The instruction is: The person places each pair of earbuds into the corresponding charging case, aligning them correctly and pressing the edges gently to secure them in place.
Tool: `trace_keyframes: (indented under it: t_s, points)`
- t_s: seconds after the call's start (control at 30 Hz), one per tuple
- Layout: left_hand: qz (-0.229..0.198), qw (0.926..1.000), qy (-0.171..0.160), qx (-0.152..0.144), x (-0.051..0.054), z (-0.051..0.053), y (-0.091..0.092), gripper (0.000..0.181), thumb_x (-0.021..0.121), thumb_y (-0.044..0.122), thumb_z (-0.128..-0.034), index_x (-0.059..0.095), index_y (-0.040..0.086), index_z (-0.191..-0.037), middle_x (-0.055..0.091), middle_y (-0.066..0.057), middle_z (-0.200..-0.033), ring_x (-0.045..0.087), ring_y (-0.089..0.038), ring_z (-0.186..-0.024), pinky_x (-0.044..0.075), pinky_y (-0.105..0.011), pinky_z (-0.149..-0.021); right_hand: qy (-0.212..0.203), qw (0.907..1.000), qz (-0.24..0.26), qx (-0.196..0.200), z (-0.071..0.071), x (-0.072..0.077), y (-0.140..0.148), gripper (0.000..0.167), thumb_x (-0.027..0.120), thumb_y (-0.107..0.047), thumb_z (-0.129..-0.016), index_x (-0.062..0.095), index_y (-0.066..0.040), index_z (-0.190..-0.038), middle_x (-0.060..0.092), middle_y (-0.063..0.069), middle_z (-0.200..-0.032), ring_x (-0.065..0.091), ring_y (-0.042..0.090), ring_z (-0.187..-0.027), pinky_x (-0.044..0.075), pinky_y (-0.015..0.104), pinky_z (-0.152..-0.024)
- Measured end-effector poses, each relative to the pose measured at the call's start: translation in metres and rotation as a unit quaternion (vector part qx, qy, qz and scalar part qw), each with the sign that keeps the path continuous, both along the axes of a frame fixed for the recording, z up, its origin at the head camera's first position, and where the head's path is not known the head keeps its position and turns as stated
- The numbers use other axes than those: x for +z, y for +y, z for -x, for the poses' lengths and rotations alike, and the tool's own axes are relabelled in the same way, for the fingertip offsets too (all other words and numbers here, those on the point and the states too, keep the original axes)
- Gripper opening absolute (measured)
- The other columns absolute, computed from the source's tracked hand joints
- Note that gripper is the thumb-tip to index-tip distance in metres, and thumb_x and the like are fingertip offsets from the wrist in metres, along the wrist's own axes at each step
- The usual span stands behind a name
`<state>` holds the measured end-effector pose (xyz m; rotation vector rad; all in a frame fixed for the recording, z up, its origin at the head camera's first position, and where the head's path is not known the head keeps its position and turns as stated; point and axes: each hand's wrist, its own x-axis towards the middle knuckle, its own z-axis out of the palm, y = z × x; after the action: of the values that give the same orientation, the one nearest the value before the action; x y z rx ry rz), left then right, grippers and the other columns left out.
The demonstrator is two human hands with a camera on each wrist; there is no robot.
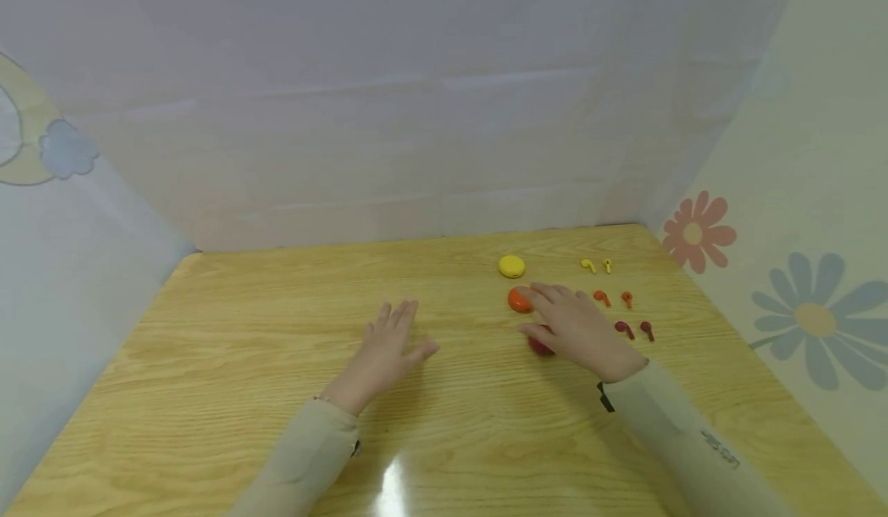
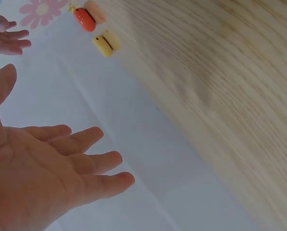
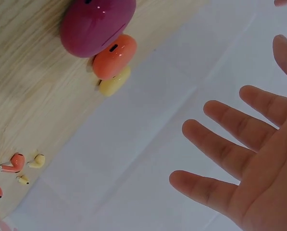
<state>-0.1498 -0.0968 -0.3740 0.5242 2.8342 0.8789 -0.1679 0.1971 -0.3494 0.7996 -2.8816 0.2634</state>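
My left hand [image 1: 381, 355] is held over the wooden table with its fingers straight and thumb spread, holding nothing. My right hand [image 1: 576, 328] hovers with extended fingers above the orange earbud case [image 1: 519, 300] and the dark red earbud case [image 1: 541, 346], partly hiding both in the head view. In the right wrist view the fingers [image 3: 220, 149] stand apart from the cases. Behind the orange case lies a yellow earbud case [image 1: 512, 266]. To the right sit two yellow earbuds [image 1: 588, 265], two orange earbuds [image 1: 601, 297] and two dark red earbuds [image 1: 624, 329].
The wood-grain table [image 1: 208, 363] meets a pale cloth wall [image 1: 416, 155] at the back. Another wall with printed flowers [image 1: 815, 320] borders the right side. A printed moon and cloud [image 1: 68, 149] mark the left wall.
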Motion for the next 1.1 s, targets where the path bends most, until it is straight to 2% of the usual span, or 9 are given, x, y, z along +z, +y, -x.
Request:
trace_keyframes:
  t_s: [0.4, 0.63, 0.87, 1.1]
  points:
    - [-0.021, 0.9992, -0.027, -0.022, -0.002, 0.000, 0.008, 0.079, 0.053, 0.042, -0.0988, 0.016, -0.002, -0.153, 0.016, -0.021, -0.158, 0.001, -0.044, -0.144, 0.003, -0.068, -0.109, -0.007, 1.0000, -0.006, -0.003, 0.000, -0.002, 0.012, 0.057, 0.066, -0.034, -0.093, 0.051, 0.000, -0.137, 0.054, 0.023, -0.133, 0.051, 0.043, -0.120, 0.042, 0.063, -0.094]
    - [-0.025, 0.9989, -0.024, -0.031, -0.006, 0.000, 0.013, 0.075, 0.054, 0.038, -0.0990, 0.019, -0.002, -0.152, 0.019, -0.022, -0.157, 0.007, -0.044, -0.144, 0.006, -0.066, -0.111, -0.020, 0.9996, -0.018, 0.006, -0.003, -0.001, 0.017, 0.056, 0.066, -0.029, -0.094, 0.050, 0.002, -0.137, 0.053, 0.024, -0.134, 0.049, 0.043, -0.122, 0.041, 0.060, -0.097]
    - [-0.028, 0.9983, -0.028, -0.043, -0.007, 0.001, 0.019, 0.074, 0.054, 0.037, -0.0995, 0.019, 0.000, -0.153, 0.021, -0.022, -0.156, 0.009, -0.044, -0.144, 0.009, -0.064, -0.112, -0.007, 0.9994, -0.031, 0.016, -0.005, -0.002, 0.021, 0.054, 0.069, -0.026, -0.091, 0.053, 0.003, -0.134, 0.054, 0.024, -0.133, 0.052, 0.042, -0.119, 0.043, 0.059, -0.095]
    - [-0.023, 0.9984, -0.018, -0.048, -0.009, 0.004, 0.025, 0.072, 0.055, 0.036, -0.0991, 0.023, -0.001, -0.151, 0.025, -0.022, -0.155, 0.013, -0.044, -0.143, 0.012, -0.061, -0.113, -0.007, 0.9993, -0.035, 0.012, -0.005, -0.004, 0.023, 0.056, 0.071, -0.028, -0.089, 0.053, 0.001, -0.134, 0.055, 0.023, -0.132, 0.053, 0.043, -0.118, 0.043, 0.064, -0.092]
